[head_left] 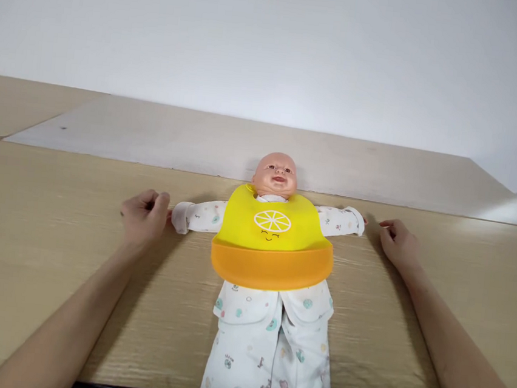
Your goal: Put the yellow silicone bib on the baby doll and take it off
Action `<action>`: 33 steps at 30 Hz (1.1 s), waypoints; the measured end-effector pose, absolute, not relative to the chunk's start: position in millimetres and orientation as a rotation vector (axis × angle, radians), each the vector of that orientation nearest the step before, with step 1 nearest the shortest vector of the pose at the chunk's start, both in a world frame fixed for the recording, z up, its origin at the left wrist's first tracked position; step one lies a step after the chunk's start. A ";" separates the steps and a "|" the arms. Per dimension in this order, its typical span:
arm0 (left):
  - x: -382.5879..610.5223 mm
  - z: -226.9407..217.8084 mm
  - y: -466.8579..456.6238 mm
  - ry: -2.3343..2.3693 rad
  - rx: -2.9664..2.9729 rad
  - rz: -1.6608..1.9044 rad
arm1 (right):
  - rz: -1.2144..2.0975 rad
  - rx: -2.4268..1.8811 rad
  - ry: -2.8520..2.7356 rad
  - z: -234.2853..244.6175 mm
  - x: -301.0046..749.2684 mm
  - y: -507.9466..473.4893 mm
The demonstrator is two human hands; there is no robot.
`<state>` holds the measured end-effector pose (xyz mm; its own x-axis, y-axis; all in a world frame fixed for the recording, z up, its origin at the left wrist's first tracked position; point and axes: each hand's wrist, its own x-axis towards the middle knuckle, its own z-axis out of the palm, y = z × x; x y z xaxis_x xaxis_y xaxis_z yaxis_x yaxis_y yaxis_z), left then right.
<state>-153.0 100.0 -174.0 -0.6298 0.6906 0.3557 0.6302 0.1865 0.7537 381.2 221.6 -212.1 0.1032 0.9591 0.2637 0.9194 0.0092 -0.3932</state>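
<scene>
your view is bright and evenly lit, with light seeming to come from beyond the baby doll (pixel 272 238). soft shadows fall toward you from your left hand (pixel 144 216) and right hand (pixel 397 244). glare pales the wooden table (pixel 50 271) far right of the doll. the edges stretch slightly, with no visible blur.

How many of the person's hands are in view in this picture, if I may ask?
2. The left hand is curled beside the baby doll's sleeve on the left of the view; the right hand lies beside the other sleeve. Neither hand is hidden.
</scene>
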 end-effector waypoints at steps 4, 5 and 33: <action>-167.0 -178.4 107.3 2.272 1.190 1.547 | 0.154 -1.792 -1.870 -211.4 371.6 217.6; -171.1 -179.6 109.4 2.286 1.149 1.503 | 0.208 -1.716 -1.891 -211.5 367.9 216.9; -172.8 -191.1 113.0 2.436 1.263 1.080 | 0.460 -1.632 -1.768 -207.9 340.4 200.0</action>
